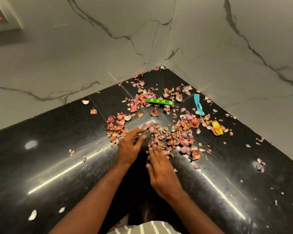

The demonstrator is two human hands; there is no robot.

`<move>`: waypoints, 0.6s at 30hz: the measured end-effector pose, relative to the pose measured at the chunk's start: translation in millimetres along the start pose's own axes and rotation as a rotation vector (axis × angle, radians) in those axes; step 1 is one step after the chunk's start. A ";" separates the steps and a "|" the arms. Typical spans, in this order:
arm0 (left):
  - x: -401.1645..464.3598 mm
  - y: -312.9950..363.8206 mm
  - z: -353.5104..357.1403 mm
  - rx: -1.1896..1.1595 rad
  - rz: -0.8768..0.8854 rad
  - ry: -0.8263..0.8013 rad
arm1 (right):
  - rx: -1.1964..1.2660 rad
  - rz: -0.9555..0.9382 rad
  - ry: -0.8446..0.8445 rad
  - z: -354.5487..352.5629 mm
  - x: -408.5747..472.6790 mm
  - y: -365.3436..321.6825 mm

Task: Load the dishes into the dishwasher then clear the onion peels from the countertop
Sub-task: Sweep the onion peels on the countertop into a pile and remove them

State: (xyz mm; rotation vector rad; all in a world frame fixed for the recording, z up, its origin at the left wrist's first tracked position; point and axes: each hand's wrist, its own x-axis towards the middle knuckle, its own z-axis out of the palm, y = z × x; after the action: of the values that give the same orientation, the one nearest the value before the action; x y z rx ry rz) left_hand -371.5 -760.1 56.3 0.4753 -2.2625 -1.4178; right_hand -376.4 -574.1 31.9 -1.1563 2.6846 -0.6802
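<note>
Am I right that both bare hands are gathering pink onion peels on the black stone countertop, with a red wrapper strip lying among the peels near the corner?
Not quite: the head view shows the wrapper strip among the pink onion peels is green, not red. The rest holds: the left hand and right hand work at the peels on the black stone countertop.

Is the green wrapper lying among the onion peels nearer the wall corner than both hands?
Yes, the green wrapper lies beyond both hands, toward the corner.
</note>
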 end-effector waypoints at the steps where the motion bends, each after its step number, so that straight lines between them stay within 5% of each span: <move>1: 2.1 -2.4 -11.2 0.007 0.000 0.058 | -0.007 -0.115 -0.055 3.3 4.7 -8.7; 6: 6.4 -31.7 -66.6 0.269 -0.033 0.337 | -0.205 -0.422 -0.304 28.5 17.1 -21.6; 13: -32.1 -111.6 -136.0 0.811 -0.762 0.452 | -0.218 0.106 -0.232 -12.5 46.1 46.3; 18: -23.2 -105.1 -106.0 0.876 -0.706 0.273 | -0.154 0.240 -0.086 -38.3 63.6 55.6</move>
State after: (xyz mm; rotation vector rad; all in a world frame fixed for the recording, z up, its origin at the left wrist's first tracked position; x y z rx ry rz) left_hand -289.9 -873.3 -1.9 1.7423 -2.4755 -0.4252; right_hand -468.4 -572.8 43.5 -0.8509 2.7784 -0.3840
